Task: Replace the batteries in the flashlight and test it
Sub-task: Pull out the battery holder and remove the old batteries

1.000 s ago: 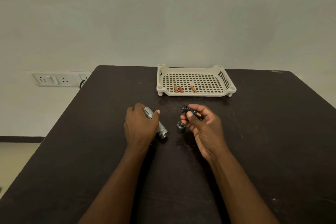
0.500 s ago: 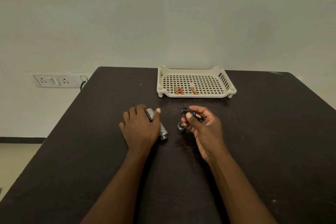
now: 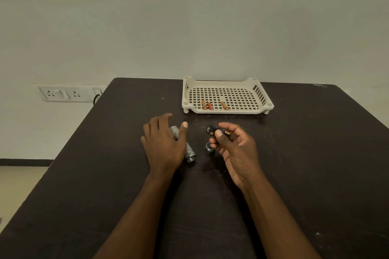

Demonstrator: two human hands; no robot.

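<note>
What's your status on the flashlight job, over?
Left hand open above silver metal flashlight body. Right hand pinching black battery holder. Silver end cap on dark table. Nothing blocking.

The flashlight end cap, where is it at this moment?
In the head view the end cap stands on the dark table, between the silver flashlight body and the right hand.

No text, brand, number or sign is showing clearly enough to read. The battery holder (image 3: 217, 131) in the right hand (image 3: 235, 149) is showing a dark and orange wrap, but any print on it is appearing too small and blurred.
</note>
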